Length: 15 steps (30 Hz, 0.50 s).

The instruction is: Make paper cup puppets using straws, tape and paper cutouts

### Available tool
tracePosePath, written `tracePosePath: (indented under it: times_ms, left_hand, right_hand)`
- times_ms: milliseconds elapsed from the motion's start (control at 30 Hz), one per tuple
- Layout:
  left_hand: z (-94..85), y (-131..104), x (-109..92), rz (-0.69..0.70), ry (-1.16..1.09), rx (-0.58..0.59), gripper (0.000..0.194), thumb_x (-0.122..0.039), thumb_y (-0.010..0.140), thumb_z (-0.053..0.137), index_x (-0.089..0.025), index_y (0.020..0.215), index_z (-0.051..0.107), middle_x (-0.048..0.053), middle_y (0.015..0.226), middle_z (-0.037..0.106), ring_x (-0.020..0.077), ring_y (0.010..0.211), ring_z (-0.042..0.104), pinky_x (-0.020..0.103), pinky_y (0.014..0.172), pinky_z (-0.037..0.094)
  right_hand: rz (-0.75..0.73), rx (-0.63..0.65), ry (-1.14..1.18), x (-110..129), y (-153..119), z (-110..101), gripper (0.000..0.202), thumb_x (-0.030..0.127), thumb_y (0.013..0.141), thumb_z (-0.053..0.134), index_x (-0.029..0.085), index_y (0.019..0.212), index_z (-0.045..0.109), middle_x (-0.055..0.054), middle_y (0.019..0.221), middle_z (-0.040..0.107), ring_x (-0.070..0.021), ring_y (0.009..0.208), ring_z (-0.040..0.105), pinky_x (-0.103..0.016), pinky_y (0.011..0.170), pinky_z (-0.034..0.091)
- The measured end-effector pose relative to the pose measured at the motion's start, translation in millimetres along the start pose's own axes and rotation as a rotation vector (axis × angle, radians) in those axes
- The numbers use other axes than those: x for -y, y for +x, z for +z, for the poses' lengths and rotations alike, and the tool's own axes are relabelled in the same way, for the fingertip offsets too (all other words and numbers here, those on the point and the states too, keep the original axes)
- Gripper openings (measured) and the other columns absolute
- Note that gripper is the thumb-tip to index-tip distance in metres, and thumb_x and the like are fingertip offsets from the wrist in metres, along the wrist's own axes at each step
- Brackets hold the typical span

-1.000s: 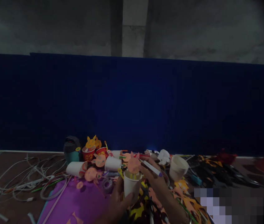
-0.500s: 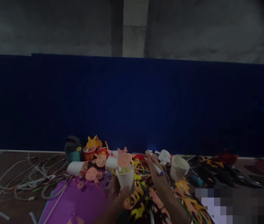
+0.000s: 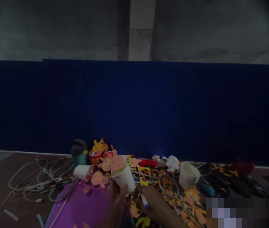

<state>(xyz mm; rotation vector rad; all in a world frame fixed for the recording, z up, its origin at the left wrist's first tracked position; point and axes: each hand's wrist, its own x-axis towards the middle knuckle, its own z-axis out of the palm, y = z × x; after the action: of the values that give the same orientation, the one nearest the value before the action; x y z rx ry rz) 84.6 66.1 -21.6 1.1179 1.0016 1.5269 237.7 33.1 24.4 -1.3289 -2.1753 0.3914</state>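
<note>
My left hand point(image 3: 117, 198) is closed around the lower part of a white paper cup point(image 3: 127, 180), which leans to the left. A pink paper animal head point(image 3: 117, 162) with ears stands up out of the cup's mouth. Just right of the cup, my right hand point(image 3: 150, 198) is closed on a white marker point(image 3: 144, 200) with a purple end, which points down toward me. Beneath both hands lie pink and yellow paper cutouts point(image 3: 143, 222). The tips of my right fingers are dark and partly hidden.
Purple sheets point(image 3: 77, 202) lie at left, beside tangled white cables point(image 3: 36, 182). Behind stand a dark-lidded bottle point(image 3: 79, 155) and red cups point(image 3: 95, 157) with paper figures. A white cup point(image 3: 83, 172) lies tipped. At right are a tape roll point(image 3: 169, 186) and a whitish cup point(image 3: 188, 175).
My right hand has come down and left with the marker, close to the cup. The cup now tilts left, its paper head with it. The camera view has shifted slightly.
</note>
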Motion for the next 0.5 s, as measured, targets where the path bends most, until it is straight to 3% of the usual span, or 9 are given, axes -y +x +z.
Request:
tracePosePath:
  times_ms: [167,300,500]
  left_hand:
    - [5.6,-1,-8,0.008,-0.055,0.050,0.053,-0.047,0.070,0.065,-0.024,0.116,0.052,0.006,0.099,0.068,0.0255,0.095,0.062,0.034,0.081,0.051]
    - [6.3,3,-7,0.049,-0.059,0.044,0.053,-0.045,0.069,0.066,-0.024,0.116,0.053,0.006,0.099,0.068,0.0245,0.090,0.063,0.034,0.079,0.051]
    - [6.0,5,3,0.043,-0.038,0.066,0.056,-0.047,0.067,0.068,-0.022,0.115,0.054,0.010,0.108,0.066,0.0287,0.103,0.059,0.036,0.085,0.049]
  right_hand:
    - [0.026,-0.099,-0.010,-5,-1,5,0.020,0.013,0.077,0.045,0.021,0.085,0.062,-0.003,0.074,0.068,-0.0173,0.067,0.061,-0.023,0.060,0.040]
    - [0.018,-0.048,-0.009,-6,-2,7,0.017,0.018,0.077,0.048,0.022,0.084,0.063,-0.003,0.076,0.069,-0.0182,0.069,0.062,-0.024,0.061,0.041]
    - [0.026,-0.061,0.004,-4,-2,7,0.019,0.019,0.078,0.048,0.022,0.086,0.065,-0.004,0.082,0.070,-0.0187,0.075,0.063,-0.024,0.065,0.042]
